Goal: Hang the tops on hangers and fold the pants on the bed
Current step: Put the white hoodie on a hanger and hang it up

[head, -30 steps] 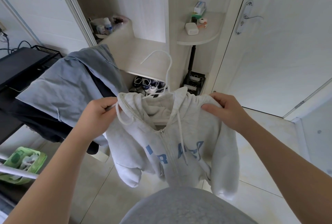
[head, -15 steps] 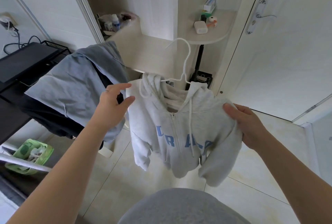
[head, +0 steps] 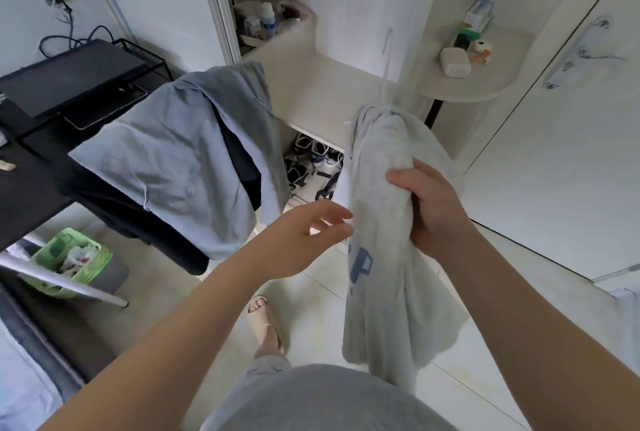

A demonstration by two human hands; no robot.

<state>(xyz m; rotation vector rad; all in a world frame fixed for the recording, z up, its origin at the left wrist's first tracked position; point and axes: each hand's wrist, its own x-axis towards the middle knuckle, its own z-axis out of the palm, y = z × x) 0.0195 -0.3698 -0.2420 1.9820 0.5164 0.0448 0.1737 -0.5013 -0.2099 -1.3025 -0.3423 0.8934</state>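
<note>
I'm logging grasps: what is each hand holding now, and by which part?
The right hand grips the pale hoodie by bunched fabric near its shoulder, below the hanger. The left hand, open beside it, holds nothing.

Soft, even daylight; faint shadows; slight motion blur; wide-angle bending at edges.

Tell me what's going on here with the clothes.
A person is partway through hanging a top. The light grey hoodie sits on a white hanger, seen edge-on, and the right hand grips its fabric below the shoulder. The left hand is open, fingertips right at the hoodie's edge; whether they touch is unclear. The grey-blue and dark clothes lie draped to the left.
</note>
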